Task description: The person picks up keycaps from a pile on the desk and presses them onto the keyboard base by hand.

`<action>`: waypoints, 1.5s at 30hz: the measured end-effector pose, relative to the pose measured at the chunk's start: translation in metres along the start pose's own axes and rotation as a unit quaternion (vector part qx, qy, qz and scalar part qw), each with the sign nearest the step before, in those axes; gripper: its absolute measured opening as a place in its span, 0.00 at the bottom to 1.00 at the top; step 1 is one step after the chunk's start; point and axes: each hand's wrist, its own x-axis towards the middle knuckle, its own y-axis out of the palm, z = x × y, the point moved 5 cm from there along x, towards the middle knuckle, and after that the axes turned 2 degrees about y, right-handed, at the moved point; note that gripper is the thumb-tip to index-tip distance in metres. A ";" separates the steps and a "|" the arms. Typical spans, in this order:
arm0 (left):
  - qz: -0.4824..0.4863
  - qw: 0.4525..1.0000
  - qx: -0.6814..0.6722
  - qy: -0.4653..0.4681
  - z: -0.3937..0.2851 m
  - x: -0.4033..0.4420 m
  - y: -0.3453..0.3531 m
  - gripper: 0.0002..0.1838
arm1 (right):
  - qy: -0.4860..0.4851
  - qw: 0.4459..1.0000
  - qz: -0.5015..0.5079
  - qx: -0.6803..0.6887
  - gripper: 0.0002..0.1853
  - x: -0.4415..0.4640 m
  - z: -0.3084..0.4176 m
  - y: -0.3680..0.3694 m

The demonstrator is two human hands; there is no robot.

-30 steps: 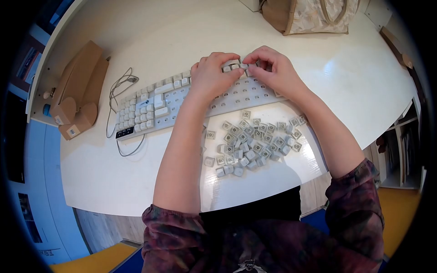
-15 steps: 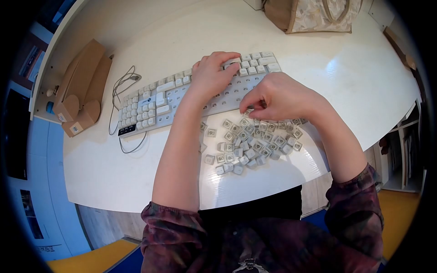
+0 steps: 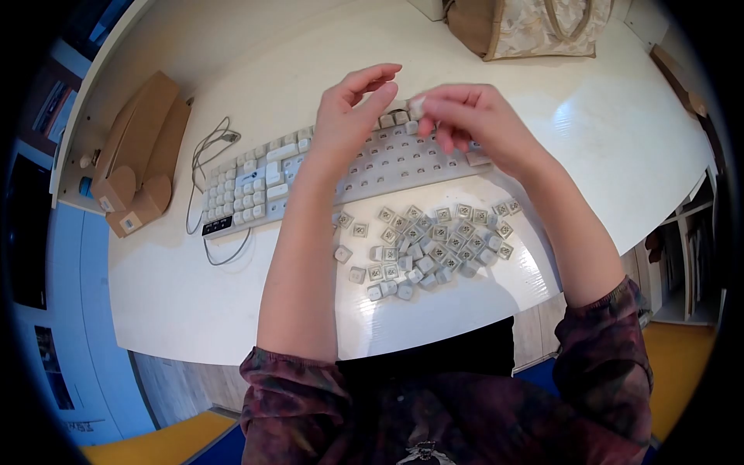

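A white keyboard (image 3: pixel 380 177) lies at a slant on the table, with many bare switch sockets showing in its middle and right part. White keycaps (image 3: pixel 287 149) cover its left end and part of its far row. My right hand (image 3: pixel 484 128) is over the right end, pinching a white keycap (image 3: pixel 417 107) between thumb and fingers. Just above the far row is my left hand (image 3: pixel 350 112), its thumb and fingers apart, holding nothing that I can see. Loose keycaps (image 3: pixel 440 232), many upside down, are heaped on the table nearer to me.
Left of the keyboard, a grey cable (image 3: pixel 194 167) lies coiled beside an open cardboard box (image 3: pixel 143 155). A beige patterned bag (image 3: pixel 535 31) stands at the back of the white table (image 3: pixel 232 310). A raised panel (image 3: pixel 97 85) edges the table's left side.
My right hand has gone from the loose keycaps up to the keyboard's far row, with a keycap in its pinch. My left hand has lifted slightly off the keys and opened.
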 end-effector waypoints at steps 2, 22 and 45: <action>0.040 0.997 -0.068 0.017 -0.007 -0.001 0.004 0.19 | -0.017 0.992 -0.034 0.124 0.14 0.004 -0.004 -0.010; 0.061 0.995 0.005 0.077 -0.011 -0.001 0.016 0.14 | -0.050 0.997 -0.044 0.044 0.17 0.005 -0.007 -0.005; 0.049 0.994 0.059 0.079 -0.011 -0.002 0.017 0.13 | -0.083 0.990 -0.093 -0.067 0.09 0.007 -0.010 -0.005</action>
